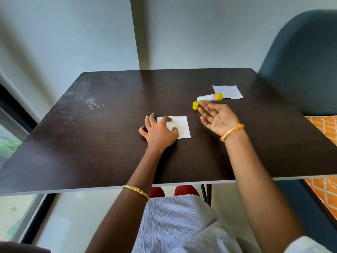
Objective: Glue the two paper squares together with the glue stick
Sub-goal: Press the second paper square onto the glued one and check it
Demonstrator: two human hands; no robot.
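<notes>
One white paper square [180, 126] lies near the middle of the dark table [102, 143]. My left hand [158, 132] rests flat on its left part, fingers spread. A second white paper square [228, 91] lies farther back on the right. The glue stick [209, 97], white with a yellow end, lies on its side, blurred, just beyond my right fingertips. Its yellow cap [195, 105] stands apart on the table to the left of it. My right hand [218, 116] hovers palm up, fingers apart, holding nothing.
A dark blue chair back [302, 61] stands at the table's right side, with an orange patterned cushion [326, 128] below it. A wall and a vertical post [138, 33] run behind the table. A window frame [16, 114] is on the left.
</notes>
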